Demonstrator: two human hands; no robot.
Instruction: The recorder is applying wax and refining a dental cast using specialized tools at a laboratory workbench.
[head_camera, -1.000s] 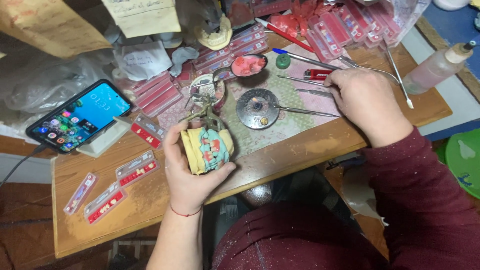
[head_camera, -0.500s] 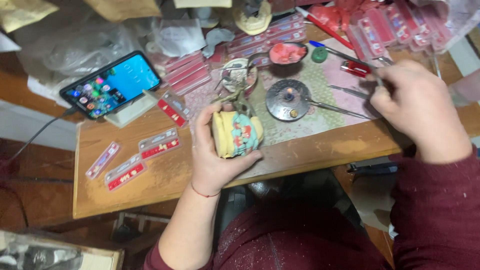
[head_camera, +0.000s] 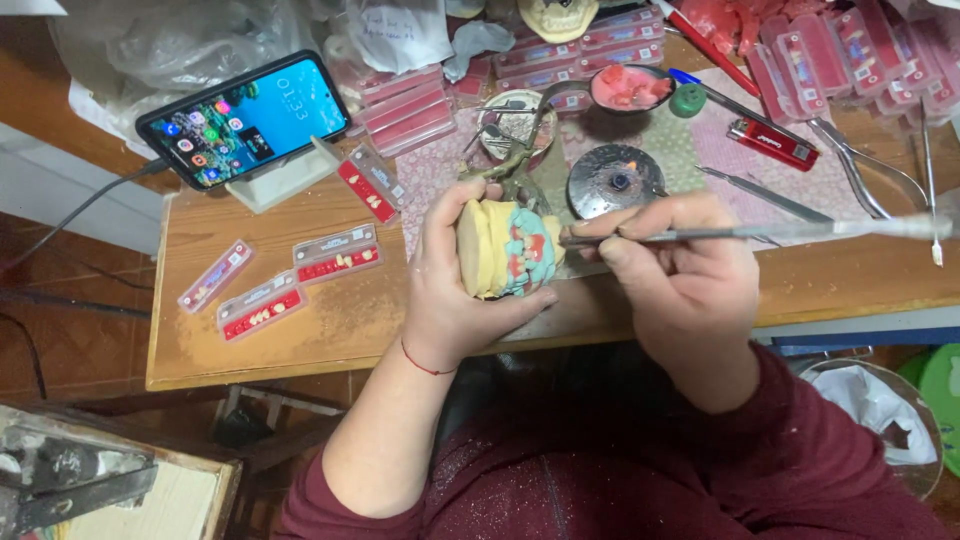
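My left hand (head_camera: 455, 285) grips a yellowish plaster dental model (head_camera: 500, 250) with teal and pink wax and small teeth set in it, mounted on a metal articulator (head_camera: 515, 165). My right hand (head_camera: 680, 270) holds a long thin metal wax instrument (head_camera: 760, 232), its tip touching the model's right side. Both hands hover just over the wooden table's (head_camera: 330, 330) front edge. A small round metal burner (head_camera: 615, 180) with a tiny flame sits right behind the hands.
A phone (head_camera: 245, 120) leans on a white stand at the back left. Flat red cards of artificial teeth (head_camera: 335, 252) lie left of the hands; more are stacked behind. A bowl of pink wax (head_camera: 628, 88), a red lighter (head_camera: 772, 143), tweezers and pliers lie at the right.
My right hand came from the tools at the right, now holding the metal instrument, and brought its tip to the model. The left hand kept the model.
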